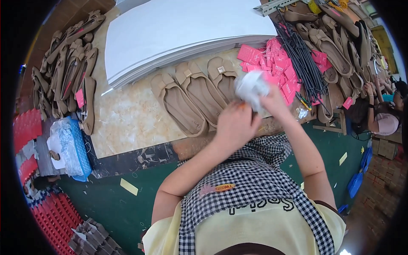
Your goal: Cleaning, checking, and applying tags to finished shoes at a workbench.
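Just in front of me, my right hand point(273, 101) grips a wad of white crumpled paper point(250, 88), blurred by motion. Close beside it, my left hand point(239, 126) is closed, its fingertips near the lower side of the wad. A bit of orange shows at those fingertips, and what they hold is hidden. Tan flat shoes with bows stand side by side on the table, toes away from me: a left one point(196, 123), a middle one point(203, 91) and a right one point(223, 80). The right one is partly covered by the wad and my hands.
A stack of white sheets point(187, 29) lies behind the shoes. Pink tags point(278, 63) and black plastic sticks point(304, 59) are heaped at the right. More tan flats pile up at far left point(70, 63) and far right point(329, 46). A blue dotted box point(80, 146) stands left; people sit far right.
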Demonstrator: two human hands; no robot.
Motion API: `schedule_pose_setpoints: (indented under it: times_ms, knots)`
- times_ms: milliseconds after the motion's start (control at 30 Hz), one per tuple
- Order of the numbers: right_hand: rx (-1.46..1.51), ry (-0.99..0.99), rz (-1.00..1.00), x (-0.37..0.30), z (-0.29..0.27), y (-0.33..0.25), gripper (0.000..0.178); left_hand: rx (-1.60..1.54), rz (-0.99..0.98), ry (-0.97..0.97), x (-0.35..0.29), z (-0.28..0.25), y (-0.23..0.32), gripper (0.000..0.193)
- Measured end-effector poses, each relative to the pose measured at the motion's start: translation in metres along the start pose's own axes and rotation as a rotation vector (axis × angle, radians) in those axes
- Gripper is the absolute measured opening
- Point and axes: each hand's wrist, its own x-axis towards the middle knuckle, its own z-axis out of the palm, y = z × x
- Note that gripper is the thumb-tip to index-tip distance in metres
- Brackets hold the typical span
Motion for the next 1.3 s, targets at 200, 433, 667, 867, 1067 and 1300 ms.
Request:
schedule_pose_setpoints:
  times_ms: [200, 433, 667, 867, 1067, 1300]
  knots:
    - [-1.197, -0.033, -0.622, 0.046, 0.051, 0.014, 0.042, 0.246, 0.235, -0.145, -0.029, 0.036, -0.016, 0.023]
    - [-0.7, -0.157, -0.641, 0.067, 0.035, 0.012, 0.053, 0.21, 0.111, -0.11, -0.021, 0.01, -0.023, 0.017]
    - [-0.841, 0.128, -0.294, 0.1, 0.057, 0.019, 0.058, 0.23, 0.209, -0.179, -0.008, 0.002, -0.025, 0.02]
    - [-0.168, -0.33, 0.173, -0.031, -0.016, -0.018, 0.022, 0.725, 0.306, 0.4, 0.138, -0.119, -0.139, 0.048]
    - [-0.508, -0.102, 0.377, -0.191, -0.058, 0.167, 0.022, 0.802, -0.092, 0.246, 0.192, -0.152, -0.236, 0.064]
    - [-0.506, -0.23, 0.584, -0.124, -0.058, 0.164, 0.033, 0.616, -0.126, 0.334, 0.183, -0.153, -0.215, 0.054]
